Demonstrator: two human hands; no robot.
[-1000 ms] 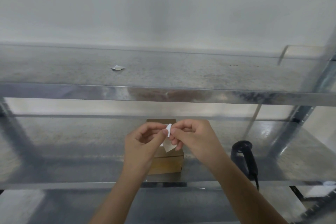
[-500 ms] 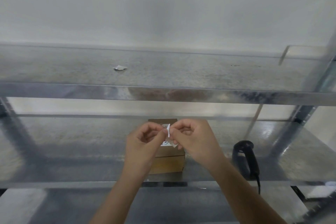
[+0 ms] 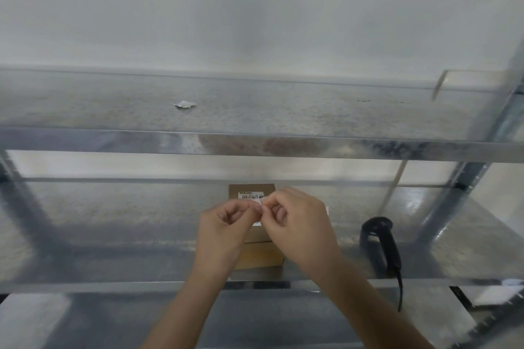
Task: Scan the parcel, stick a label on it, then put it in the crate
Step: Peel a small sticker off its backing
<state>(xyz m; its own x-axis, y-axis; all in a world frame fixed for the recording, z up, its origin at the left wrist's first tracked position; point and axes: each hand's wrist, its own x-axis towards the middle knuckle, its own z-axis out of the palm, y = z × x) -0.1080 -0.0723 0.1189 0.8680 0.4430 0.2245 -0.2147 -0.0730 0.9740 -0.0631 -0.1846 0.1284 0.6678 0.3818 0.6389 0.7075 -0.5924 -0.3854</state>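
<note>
A small brown cardboard parcel (image 3: 259,258) rests on the middle metal shelf, with a printed barcode sticker at its far top edge. My left hand (image 3: 225,231) and my right hand (image 3: 297,227) meet just above it. Their thumbs and forefingers pinch a small white label (image 3: 260,203) between them; most of the label is hidden by the fingers. The hands cover most of the parcel's top. No crate is visible.
A black handheld barcode scanner (image 3: 380,244) lies on the same shelf (image 3: 113,224) to the right of the parcel, its cable hanging over the front edge. A scrap of white paper (image 3: 185,104) lies on the upper shelf. Steel uprights stand at the right.
The hands have stayed pinched together over the parcel. The white label that hung below the fingers is now mostly tucked between them, and the parcel's barcode sticker shows behind.
</note>
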